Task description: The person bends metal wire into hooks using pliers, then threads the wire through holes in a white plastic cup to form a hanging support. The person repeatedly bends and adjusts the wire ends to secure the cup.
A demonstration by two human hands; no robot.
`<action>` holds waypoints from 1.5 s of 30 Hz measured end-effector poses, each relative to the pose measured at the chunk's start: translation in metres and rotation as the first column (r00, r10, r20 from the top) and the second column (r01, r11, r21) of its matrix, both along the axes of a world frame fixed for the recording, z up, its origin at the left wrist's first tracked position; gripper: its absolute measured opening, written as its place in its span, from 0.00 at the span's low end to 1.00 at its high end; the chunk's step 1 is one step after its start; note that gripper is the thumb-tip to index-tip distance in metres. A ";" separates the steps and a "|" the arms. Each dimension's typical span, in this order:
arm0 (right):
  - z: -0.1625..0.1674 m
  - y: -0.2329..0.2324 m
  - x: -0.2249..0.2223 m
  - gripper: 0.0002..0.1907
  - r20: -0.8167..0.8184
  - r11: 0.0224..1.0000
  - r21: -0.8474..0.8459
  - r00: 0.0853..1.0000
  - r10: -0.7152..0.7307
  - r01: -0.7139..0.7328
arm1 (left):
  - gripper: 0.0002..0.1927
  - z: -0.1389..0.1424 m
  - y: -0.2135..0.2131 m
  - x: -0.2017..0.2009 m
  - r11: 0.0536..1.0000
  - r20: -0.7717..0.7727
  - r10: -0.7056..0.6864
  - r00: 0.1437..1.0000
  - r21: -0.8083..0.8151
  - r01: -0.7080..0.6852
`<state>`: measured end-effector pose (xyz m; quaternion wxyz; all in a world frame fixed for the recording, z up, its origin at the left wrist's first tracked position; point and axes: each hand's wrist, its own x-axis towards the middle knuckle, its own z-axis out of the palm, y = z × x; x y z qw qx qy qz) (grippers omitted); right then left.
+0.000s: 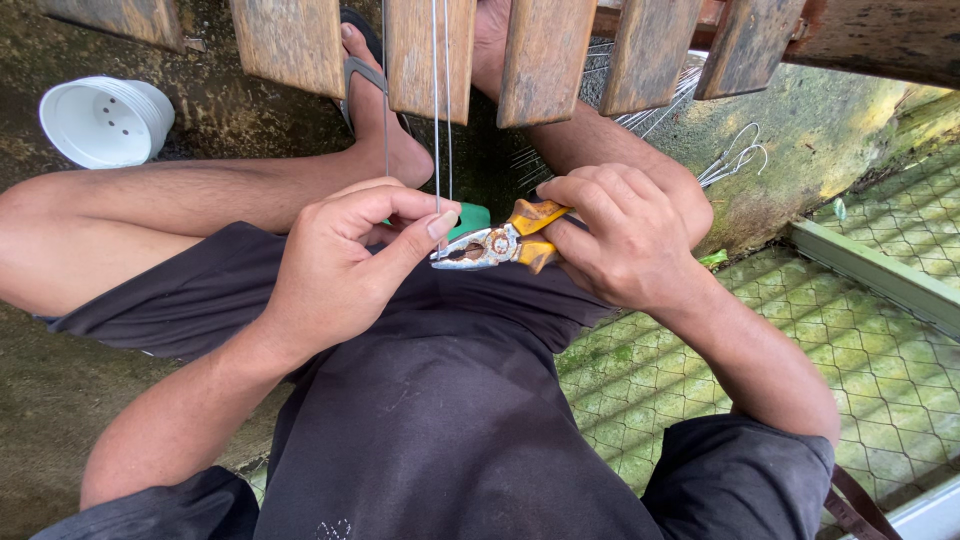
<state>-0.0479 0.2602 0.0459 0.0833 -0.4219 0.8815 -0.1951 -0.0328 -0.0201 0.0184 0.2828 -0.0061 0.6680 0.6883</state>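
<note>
left hand point(340, 262) pinches thin grey steel wires point(441, 100), right hand point(615, 235) grips rusty yellow-handled pliers point(497, 243); best keep wires taut and seated deep in the jaws before squeezing.

Ground at the left of the frame was bare concrete point(40, 400), damp and darkened with moss. A white plastic pot point(105, 120) lay on its side at upper left. Weathered wooden slats point(290, 40) ran across the top edge. A mossy concrete wall point(820, 130) occupied the upper right, with bent wire hooks point(735, 155) lying on it. Wire mesh point(870, 370) in a pale frame point(880, 275) covered the lower right. Light was even daylight.
</note>
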 end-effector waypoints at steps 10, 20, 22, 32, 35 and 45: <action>-0.003 0.001 0.001 0.13 -0.003 1.000 -0.014 1.000 0.005 -0.005 | 0.08 -0.001 -0.001 0.001 1.000 -0.020 0.003 1.000 -0.006 -0.003; -0.015 0.012 0.008 0.12 -0.102 0.999 -0.044 0.995 0.009 -0.014 | 0.06 -0.003 0.005 0.005 1.000 -0.028 0.027 0.999 0.010 -0.027; -0.018 0.014 0.011 0.12 -0.146 0.999 -0.029 0.989 0.018 -0.023 | 0.06 -0.004 0.006 0.007 1.000 -0.037 0.023 0.999 -0.011 -0.024; -0.029 0.018 0.021 0.10 -0.352 0.999 0.042 0.936 0.026 -0.012 | 0.06 -0.005 0.010 0.007 0.999 -0.043 0.033 0.999 0.006 -0.032; -0.032 0.018 0.021 0.07 -0.443 0.999 0.047 0.896 0.037 -0.018 | 0.06 -0.004 0.010 0.006 1.000 -0.054 0.029 0.998 -0.006 -0.030; -0.040 0.019 0.027 0.07 -0.586 1.000 0.023 0.811 0.003 0.013 | 0.06 -0.004 0.013 0.010 0.999 -0.055 0.035 0.998 0.009 -0.035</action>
